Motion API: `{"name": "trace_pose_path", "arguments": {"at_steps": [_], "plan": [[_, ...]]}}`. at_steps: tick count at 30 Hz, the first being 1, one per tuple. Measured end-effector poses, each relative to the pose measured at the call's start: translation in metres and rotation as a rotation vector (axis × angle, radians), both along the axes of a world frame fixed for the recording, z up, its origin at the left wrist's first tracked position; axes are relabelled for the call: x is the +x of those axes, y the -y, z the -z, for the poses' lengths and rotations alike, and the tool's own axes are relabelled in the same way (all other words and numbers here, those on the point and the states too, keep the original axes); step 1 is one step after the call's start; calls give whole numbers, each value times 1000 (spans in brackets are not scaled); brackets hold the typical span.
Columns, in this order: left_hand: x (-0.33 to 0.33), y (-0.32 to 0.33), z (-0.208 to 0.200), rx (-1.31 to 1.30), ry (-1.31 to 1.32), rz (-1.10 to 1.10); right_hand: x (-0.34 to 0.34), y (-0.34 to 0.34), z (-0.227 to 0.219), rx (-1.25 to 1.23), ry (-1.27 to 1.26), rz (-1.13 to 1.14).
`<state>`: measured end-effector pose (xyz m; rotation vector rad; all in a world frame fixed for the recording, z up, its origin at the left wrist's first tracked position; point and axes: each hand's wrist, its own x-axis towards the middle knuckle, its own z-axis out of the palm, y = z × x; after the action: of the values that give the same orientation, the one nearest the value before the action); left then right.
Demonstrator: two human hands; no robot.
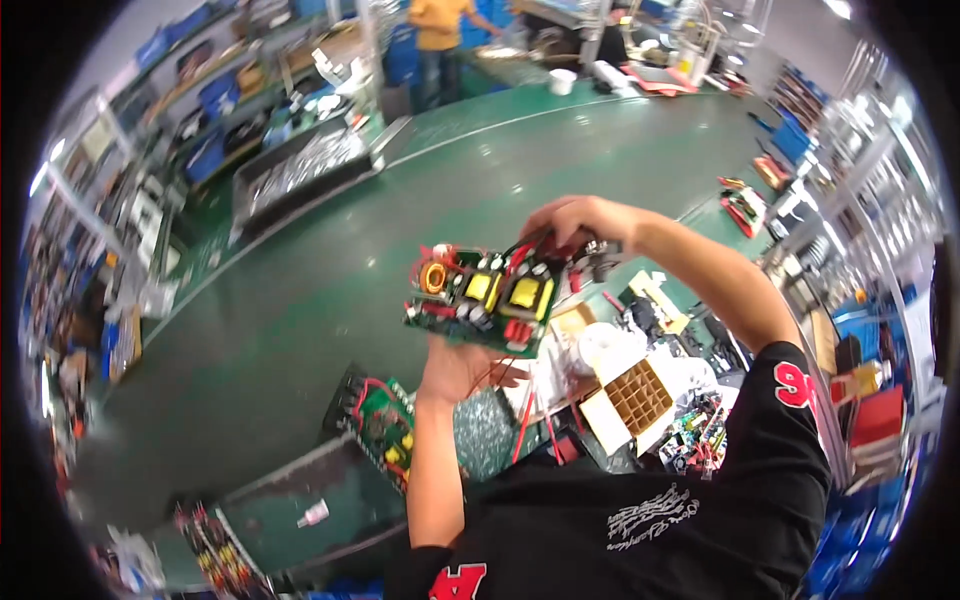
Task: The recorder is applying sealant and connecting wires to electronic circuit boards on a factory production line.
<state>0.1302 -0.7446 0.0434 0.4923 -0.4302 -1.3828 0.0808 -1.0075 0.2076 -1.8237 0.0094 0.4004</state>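
A green circuit board point(480, 298) is held up in front of me. It carries yellow-wrapped transformers, a ring-shaped copper coil point(433, 277) at its left end and small red and white parts. My left hand point(458, 370) grips the board from below at its near edge; the fingers beneath it are partly hidden. My right hand point(580, 222) is closed around black and red wires point(520, 257) at the board's right end. Dark round connector pieces point(598, 262) hang just below that hand.
Another circuit board in a black case point(375, 420) lies left of my left forearm. A divided cardboard box point(638, 398), a white roll point(598, 348) and loose electronic parts point(695, 435) crowd the right side. A black tray point(305, 175) stands far left. A person point(437, 35) stands at the far side.
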Motion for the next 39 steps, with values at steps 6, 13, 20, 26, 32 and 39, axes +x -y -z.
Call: {"name": "trace_pose_path", "arguments": {"at_steps": [6, 13, 20, 26, 32, 39], "plan": [[4, 51, 95, 213, 16, 7, -15, 48, 34, 150, -223, 468], [16, -3, 130, 526, 144, -689, -50, 184, 69, 382, -203, 1054], [-4, -287, 205, 1058, 869, -1343, -109, 373, 173, 347, -92, 1536], [-12, -330, 258, 1305, 500, -1471, -128, 439, 290, 28, 113, 2018], [2, -297, 287, 1375, 746, -1351, -186, 470, 401, 98, 125, 2159], [25, -319, 243, 1458, 1120, -1236, -141, 409, 415, -398, -570, 2247]]}}
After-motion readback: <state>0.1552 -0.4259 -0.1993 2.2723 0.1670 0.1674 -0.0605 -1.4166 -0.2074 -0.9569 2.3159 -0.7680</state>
